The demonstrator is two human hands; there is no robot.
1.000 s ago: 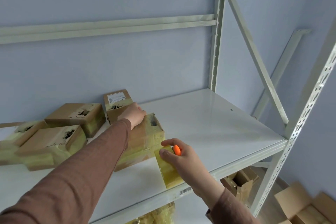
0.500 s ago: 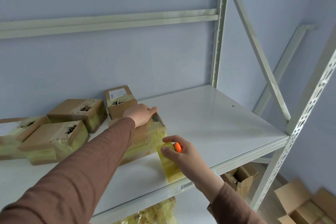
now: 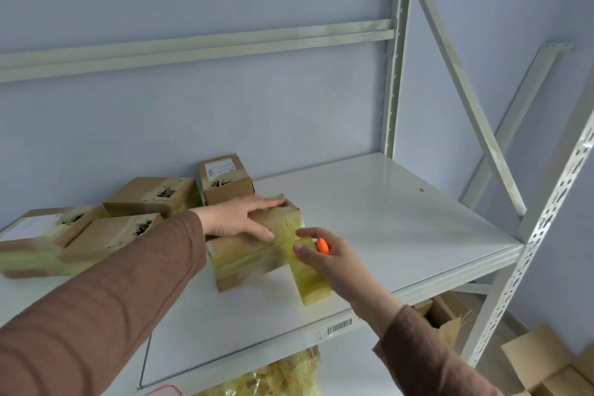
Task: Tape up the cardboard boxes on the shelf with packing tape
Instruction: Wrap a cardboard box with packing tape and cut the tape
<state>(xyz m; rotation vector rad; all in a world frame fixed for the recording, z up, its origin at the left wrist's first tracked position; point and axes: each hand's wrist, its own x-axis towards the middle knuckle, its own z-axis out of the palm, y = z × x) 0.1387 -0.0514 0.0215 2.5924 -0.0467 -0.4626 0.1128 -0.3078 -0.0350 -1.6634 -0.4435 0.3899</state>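
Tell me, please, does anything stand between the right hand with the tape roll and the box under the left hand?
Nothing visible does. The right hand holds the tape roll right against the near right corner of the box, and the left hand lies flat on the box's top, beside the tape's path.

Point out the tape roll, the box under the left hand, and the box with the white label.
tape roll (image 3: 310,280), head view, on its yellow side face.
box under the left hand (image 3: 244,257), head view, on its taped front.
box with the white label (image 3: 225,191), head view, on its front face.
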